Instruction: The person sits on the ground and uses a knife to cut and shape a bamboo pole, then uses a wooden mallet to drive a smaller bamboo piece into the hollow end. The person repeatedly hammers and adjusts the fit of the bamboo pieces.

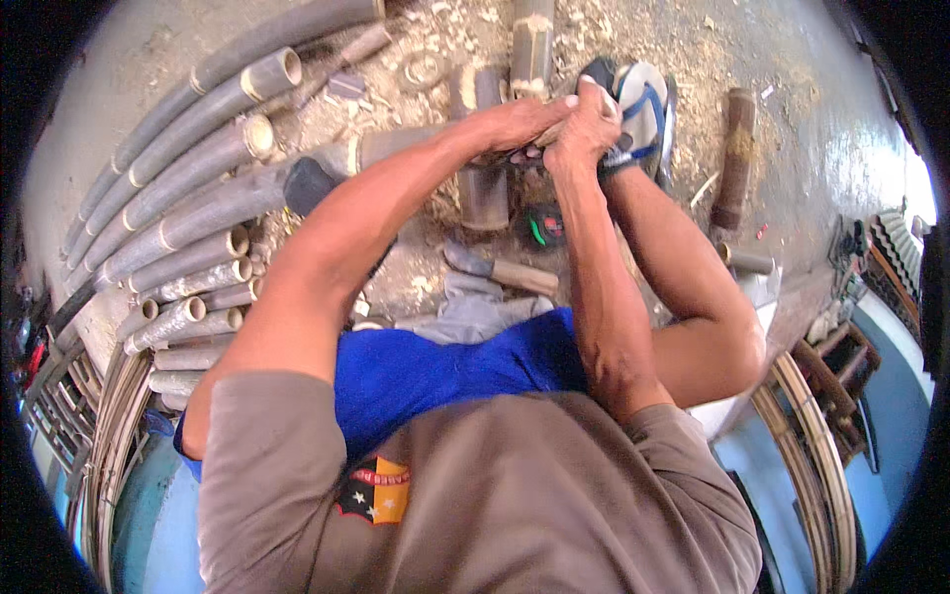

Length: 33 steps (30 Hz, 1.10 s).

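Observation:
A long grey-brown bamboo pole (401,146) runs from the left, beneath my left forearm, up to my hands. My left hand (520,126) is closed over the pole near its right end, thumb stretched toward the right hand. Right beside it, my right hand (584,129) is wrapped around what looks like the pole's end, where a pale edge shows. The fingers hide most of that end. Under the pole lies a short, thick bamboo piece (484,203). A knife with a wooden handle (524,276) rests on the floor close to my lap.
Several bamboo poles (213,148) are stacked at the left. A black-and-green tape measure (544,230) lies below my hands. My sandalled foot (645,114) is beside the right hand. Further right lies a brown bamboo length (734,158). Wood shavings (683,59) cover the floor.

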Each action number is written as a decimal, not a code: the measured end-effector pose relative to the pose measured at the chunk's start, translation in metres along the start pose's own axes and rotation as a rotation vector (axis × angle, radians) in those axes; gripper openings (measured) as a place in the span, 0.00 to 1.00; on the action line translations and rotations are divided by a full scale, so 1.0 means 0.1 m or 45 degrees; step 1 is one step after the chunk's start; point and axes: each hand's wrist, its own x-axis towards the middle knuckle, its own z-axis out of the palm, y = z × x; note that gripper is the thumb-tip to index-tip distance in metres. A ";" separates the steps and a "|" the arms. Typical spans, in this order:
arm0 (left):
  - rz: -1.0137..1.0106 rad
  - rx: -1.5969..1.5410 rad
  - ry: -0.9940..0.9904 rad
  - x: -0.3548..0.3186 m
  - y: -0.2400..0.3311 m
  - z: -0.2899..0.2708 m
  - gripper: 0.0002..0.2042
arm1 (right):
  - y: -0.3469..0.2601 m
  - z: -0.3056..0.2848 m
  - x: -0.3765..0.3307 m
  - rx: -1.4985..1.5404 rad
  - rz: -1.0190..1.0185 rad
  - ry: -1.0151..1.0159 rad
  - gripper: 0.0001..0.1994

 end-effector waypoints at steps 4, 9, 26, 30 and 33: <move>-0.210 -0.188 0.393 -0.25 0.14 -0.31 0.41 | -0.10 0.59 0.08 0.011 0.082 -0.595 0.13; -0.327 -0.214 0.772 -0.63 0.17 -0.27 0.38 | 0.08 1.06 0.16 -0.138 0.728 -1.256 0.11; 0.025 -0.995 1.559 -0.78 0.03 0.78 0.35 | 0.12 1.18 -0.64 -1.130 -0.025 -2.211 0.25; 0.042 -0.250 0.891 -0.52 0.35 0.18 0.42 | -0.70 0.61 0.30 -1.181 -0.683 -1.093 0.29; -0.173 0.534 0.311 -0.46 1.37 -0.22 0.43 | -1.56 -0.10 0.18 -1.914 -1.711 -0.751 0.29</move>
